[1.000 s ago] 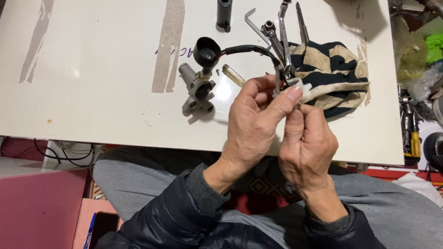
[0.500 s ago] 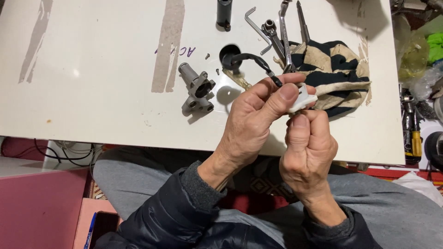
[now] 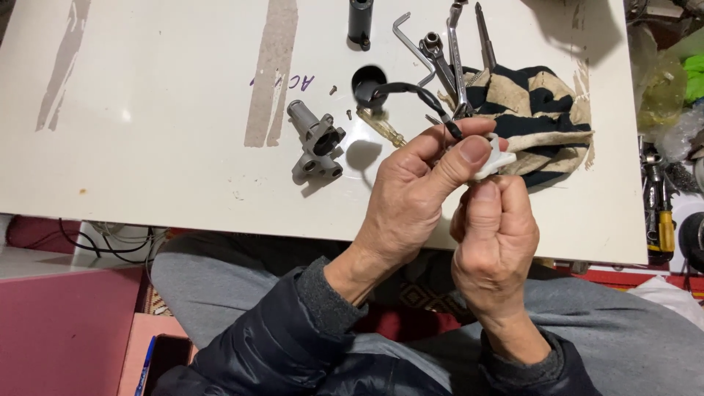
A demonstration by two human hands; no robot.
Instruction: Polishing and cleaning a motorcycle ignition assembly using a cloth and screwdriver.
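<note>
Both of my hands meet over the near edge of the worktop (image 3: 147, 147): my left hand (image 3: 411, 198) is closed, thumb and forefinger pinching a small white plastic part (image 3: 493, 158), and my right hand (image 3: 493, 235) is curled shut just under it, fingertips gripping the same part from below. A black cable (image 3: 411, 94) runs from the part back to a black round cap (image 3: 367, 86) lying on the worktop.

Just beyond my knuckles lies a striped black-and-tan rag (image 3: 535, 110), with a cluster of wrenches (image 3: 451, 51) and a hex key (image 3: 411, 44) resting partly on it. To the left sits a grey metal fitting (image 3: 317, 141), well apart from my hands, with a few loose screws (image 3: 334, 90) near it. A black cylinder (image 3: 360, 18) stands at the far edge.

Worn brown streaks mark the white worktop. On the right, beside it, a yellow-handled tool (image 3: 665, 231) lies among clutter.
</note>
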